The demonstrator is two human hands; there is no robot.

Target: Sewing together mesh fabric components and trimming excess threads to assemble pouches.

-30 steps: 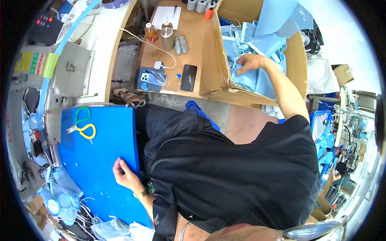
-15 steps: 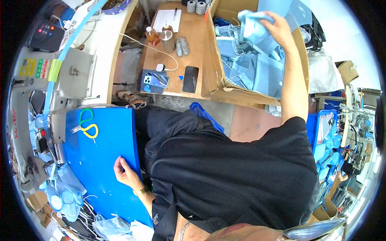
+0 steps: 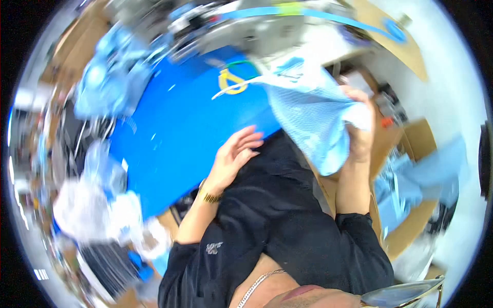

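A light-blue mesh fabric piece (image 3: 310, 120) with a white cord or strip trailing off its left side hangs from my right hand (image 3: 359, 120). The fingers are closed on its right edge, and it is spread out in the air beside the blue work surface (image 3: 174, 123). My left hand (image 3: 233, 159), wearing a gold-coloured watch at the wrist, hovers near the surface's front edge. It holds nothing; its fingers are slightly apart and blurred. Scissors with one yellow and one green handle (image 3: 232, 82) lie on the surface behind the fabric, partly covered by its cord.
A grey sewing machine (image 3: 272, 33) stands beyond the work surface, smeared by motion. At the right, a cardboard box (image 3: 411, 236) holds more blue fabric. Blue pieces (image 3: 105, 82) pile up at the far left, and clear plastic bags (image 3: 82, 210) lie at the near left.
My right hand has brought the fabric out of the cardboard box toward the work surface. My left hand has opened its fingers. The whole view has turned toward the sewing machine.
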